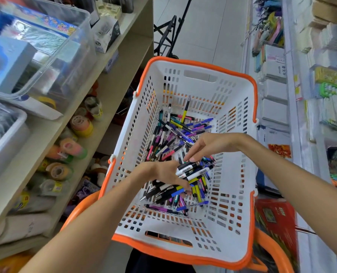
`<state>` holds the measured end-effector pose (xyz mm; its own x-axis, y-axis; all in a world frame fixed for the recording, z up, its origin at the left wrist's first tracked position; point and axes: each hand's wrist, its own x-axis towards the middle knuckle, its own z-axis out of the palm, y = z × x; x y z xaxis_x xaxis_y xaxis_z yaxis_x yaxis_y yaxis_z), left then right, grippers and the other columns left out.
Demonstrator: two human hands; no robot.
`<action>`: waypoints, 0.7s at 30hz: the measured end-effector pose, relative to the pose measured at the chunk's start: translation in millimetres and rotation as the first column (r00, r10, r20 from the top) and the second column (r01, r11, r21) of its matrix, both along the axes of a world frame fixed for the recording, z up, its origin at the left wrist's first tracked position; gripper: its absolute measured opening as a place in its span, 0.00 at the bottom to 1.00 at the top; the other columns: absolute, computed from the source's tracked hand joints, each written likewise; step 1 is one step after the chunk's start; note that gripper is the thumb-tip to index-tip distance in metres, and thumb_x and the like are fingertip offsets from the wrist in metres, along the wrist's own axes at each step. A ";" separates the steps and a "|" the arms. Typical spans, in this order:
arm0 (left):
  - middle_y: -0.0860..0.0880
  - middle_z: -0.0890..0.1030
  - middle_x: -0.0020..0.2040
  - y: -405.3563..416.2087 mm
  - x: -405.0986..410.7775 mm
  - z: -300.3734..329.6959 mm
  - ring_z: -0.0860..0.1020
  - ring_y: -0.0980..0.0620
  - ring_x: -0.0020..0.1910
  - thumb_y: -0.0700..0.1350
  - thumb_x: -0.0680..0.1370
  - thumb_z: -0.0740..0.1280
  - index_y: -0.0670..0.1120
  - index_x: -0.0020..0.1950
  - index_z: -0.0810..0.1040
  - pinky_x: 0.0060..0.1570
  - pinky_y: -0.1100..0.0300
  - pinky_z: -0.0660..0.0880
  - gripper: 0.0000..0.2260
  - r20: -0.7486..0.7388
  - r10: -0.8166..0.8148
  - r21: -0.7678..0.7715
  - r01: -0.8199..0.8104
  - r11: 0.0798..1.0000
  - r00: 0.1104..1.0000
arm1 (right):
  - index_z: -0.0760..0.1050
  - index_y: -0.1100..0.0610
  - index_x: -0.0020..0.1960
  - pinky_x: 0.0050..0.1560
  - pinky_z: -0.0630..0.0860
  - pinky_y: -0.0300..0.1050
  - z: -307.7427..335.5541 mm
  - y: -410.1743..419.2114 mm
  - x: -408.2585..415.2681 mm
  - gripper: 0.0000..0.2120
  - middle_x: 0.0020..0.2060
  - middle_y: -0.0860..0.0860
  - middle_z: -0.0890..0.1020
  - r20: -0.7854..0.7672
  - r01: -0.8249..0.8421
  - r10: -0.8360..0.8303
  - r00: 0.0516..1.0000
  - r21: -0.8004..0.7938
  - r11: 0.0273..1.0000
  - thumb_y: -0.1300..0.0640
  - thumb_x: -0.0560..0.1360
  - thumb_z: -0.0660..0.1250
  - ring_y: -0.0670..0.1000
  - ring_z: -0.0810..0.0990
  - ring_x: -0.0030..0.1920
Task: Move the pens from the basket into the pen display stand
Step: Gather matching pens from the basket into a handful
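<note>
Head view: looks down into a basket between two store shelves
Left fingers: the left hand [166,173] is curled round a bundle [191,170] of black and white pens, thumb side up, low inside the basket
Right fingers: the right hand [205,145] reaches down from the right, fingers loosely bent and narrow, tips touching the top of the bundle; whether they pinch a pen I cannot tell
Pens: a loose pile [175,134] of blue, purple, pink, yellow and black ones covers the basket floor, some under and just beside the left hand
Basket: white slotted walls with an orange rim [201,65], its orange handles folded down outside
Left shelf: beige boards [114,62] carrying clear bins [51,56] of packaged goods above, and rolls of tape [81,126] below
Right shelf: white racks [293,95] with stacked paper goods and coloured packs, blurred
Floor: pale tiles [209,26] beyond the basket, a black folding frame [168,30] standing on them
</note>
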<state>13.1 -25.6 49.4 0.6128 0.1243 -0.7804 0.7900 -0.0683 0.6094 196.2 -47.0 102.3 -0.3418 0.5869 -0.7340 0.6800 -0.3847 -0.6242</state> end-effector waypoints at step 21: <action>0.61 0.83 0.43 5.9 -7.0 12.8 0.76 0.57 0.55 0.48 0.75 0.70 0.41 0.58 0.77 0.72 0.50 0.59 0.15 0.137 -0.104 -0.278 0.139 0.950 0.985 | 0.81 0.60 0.55 0.32 0.71 0.31 10.3 8.1 -5.7 0.10 0.31 0.46 0.79 -0.023 0.001 -0.003 1.000 -0.105 0.994 0.59 0.75 0.69 0.42 0.72 0.29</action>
